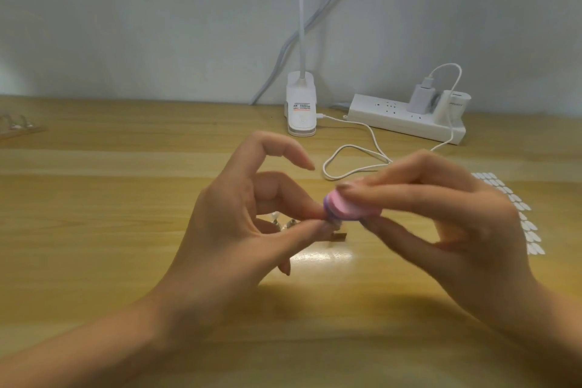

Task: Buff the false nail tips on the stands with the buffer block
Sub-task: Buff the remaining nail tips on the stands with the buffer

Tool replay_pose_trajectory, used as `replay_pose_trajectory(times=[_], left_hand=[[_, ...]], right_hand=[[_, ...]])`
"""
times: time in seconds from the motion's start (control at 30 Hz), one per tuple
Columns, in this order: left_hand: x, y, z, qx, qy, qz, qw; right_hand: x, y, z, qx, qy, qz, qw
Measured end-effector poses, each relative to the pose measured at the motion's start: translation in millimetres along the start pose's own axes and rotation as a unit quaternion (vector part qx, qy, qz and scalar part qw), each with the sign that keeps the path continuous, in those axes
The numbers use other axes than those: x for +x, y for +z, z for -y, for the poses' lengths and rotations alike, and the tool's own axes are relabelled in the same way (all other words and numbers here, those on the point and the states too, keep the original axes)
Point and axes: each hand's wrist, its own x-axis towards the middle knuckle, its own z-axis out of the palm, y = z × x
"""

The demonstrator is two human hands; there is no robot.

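Observation:
My right hand (pixel 441 214) grips the pink and purple buffer block (pixel 346 206) between thumb and fingers, its left end pressed down at the middle of the table. My left hand (pixel 239 220) pinches a small nail stand (pixel 337 235) right under the block's end; the nail tip on it is hidden by the block and my fingers. Behind my left fingers, two more stands with nail tips (pixel 283 222) sit on the wooden table (pixel 94 230). The right hand is blurred.
A sheet of white nail tips (pixel 516 214) lies at the right. A white clip lamp base (pixel 300 107), a power strip (pixel 406 118) with a charger and a looping white cable (pixel 349 161) stand at the back. A rack with more items (pixel 19 127) sits far left.

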Motion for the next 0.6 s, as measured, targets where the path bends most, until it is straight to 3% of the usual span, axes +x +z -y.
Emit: replay_pose_trajectory(times=[0.3, 0.43, 0.6], left_hand=[[0.7, -0.9, 1.1, 0.017, 0.007, 0.002, 1.0], [11.8, -10.8, -2.8, 0.058, 0.037, 0.002, 0.998], [26.0, -9.6, 2.9, 0.164, 0.037, 0.065, 0.984]], right_hand=[[0.1, 0.9, -4.9, -0.008, -0.025, 0.024, 0.999], [5.2, -17.7, -31.9, 0.026, 0.051, -0.088, 0.994], [-4.4, -14.5, -50.5, 0.015, 0.07, -0.055, 0.996]])
